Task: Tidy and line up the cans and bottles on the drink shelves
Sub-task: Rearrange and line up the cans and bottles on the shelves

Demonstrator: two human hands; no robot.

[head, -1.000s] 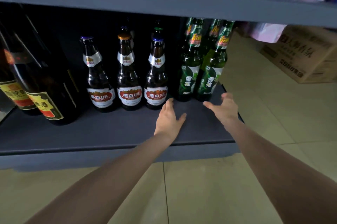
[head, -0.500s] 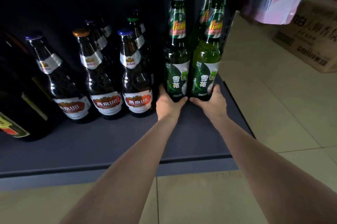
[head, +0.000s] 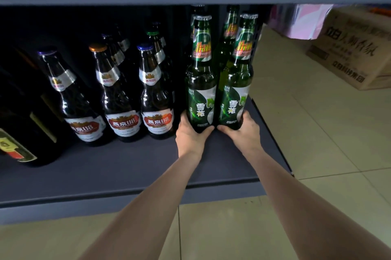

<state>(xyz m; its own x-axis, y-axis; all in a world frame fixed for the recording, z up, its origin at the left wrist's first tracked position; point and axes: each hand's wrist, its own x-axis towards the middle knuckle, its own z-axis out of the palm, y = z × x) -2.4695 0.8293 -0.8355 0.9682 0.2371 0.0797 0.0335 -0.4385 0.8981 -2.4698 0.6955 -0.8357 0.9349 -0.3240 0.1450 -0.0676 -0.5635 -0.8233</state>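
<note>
Left hand (head: 191, 137) curled round the base of the left tall green glass beer bottle (head: 201, 82); right hand (head: 243, 132) gripped its twin (head: 237, 77). Both stood upright, touching, at the dark grey shelf (head: 127, 166)'s right end (low holds suit sliding).

Two bare forearms and hands.
The left hand (head: 191, 138) and right hand (head: 243, 132) wear no sleeves, gloves, rings or watches.
</note>
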